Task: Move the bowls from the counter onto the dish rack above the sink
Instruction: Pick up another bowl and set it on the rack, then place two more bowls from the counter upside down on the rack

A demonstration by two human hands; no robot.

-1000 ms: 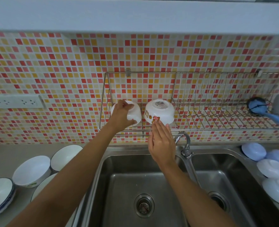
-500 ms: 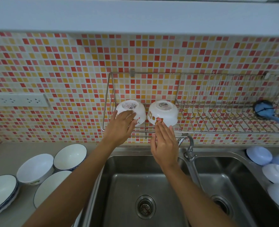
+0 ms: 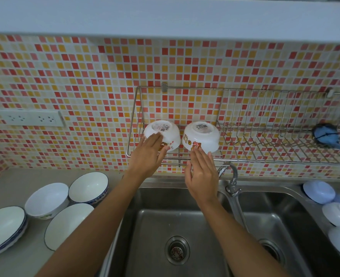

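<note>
Two white bowls with cartoon prints stand upside down on the left end of the wire dish rack (image 3: pixel 265 124) above the sink: a left bowl (image 3: pixel 165 130) and a right bowl (image 3: pixel 203 136). My left hand (image 3: pixel 147 156) lies flat with fingers apart, its fingertips resting on the left bowl's side. My right hand (image 3: pixel 202 172) is open just below the right bowl, fingertips at its rim. Several white bowls wait on the counter at the left, among them a blue-rimmed one (image 3: pixel 88 187) and a plain one (image 3: pixel 46 199).
A double steel sink (image 3: pixel 177 232) lies below my arms, with a tap (image 3: pixel 232 176) between the basins. Pale blue and white lids or dishes (image 3: pixel 318 191) sit on the right counter. A blue brush (image 3: pixel 324 134) hangs on the rack's right end. A wall socket (image 3: pixel 31 117) is at left.
My left hand has let go of the left bowl, now set upside down on the rack, and flattened against its side. The right hand has stayed below the right bowl.
</note>
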